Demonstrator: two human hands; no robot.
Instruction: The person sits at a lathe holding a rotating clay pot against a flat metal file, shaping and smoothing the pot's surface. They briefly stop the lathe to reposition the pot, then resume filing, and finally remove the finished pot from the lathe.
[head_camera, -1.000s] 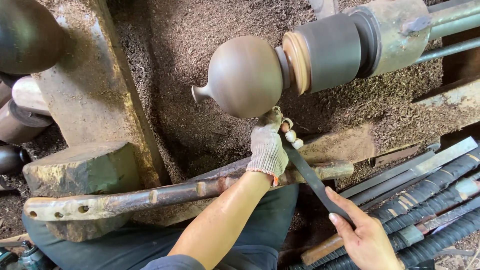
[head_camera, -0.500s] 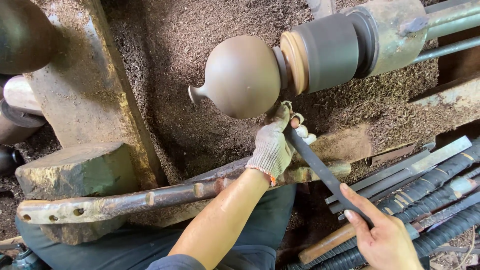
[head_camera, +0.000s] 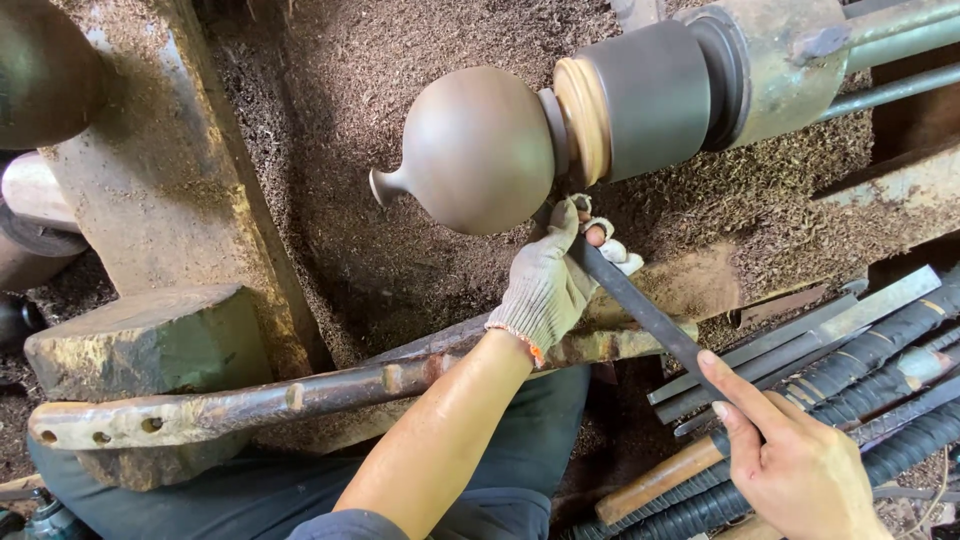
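A round brown vase-shaped workpiece (head_camera: 475, 150) with a small neck is mounted on a lathe chuck (head_camera: 640, 100), neck pointing left. My left hand (head_camera: 555, 280), in a worn knit glove, grips the front part of a long flat metal turning tool (head_camera: 645, 315) just under the workpiece's base. The gloved hand rests on a rusty bar (head_camera: 300, 395) that runs across in front of the lathe. My bare right hand (head_camera: 790, 460) holds the tool's rear part, near its wooden handle (head_camera: 660, 480), index finger stretched along the blade.
Wood shavings (head_camera: 390, 90) cover the bed under the lathe. Several dark rods and flat tools (head_camera: 860, 350) lie at the right. A heavy worn block (head_camera: 140, 340) and a slanted beam (head_camera: 170, 170) stand at the left. My dark trousers (head_camera: 510, 470) show below.
The tool's tip and my gloved left hand have risen closer to the workpiece's base. My right hand has shifted slightly along the tool's rear.
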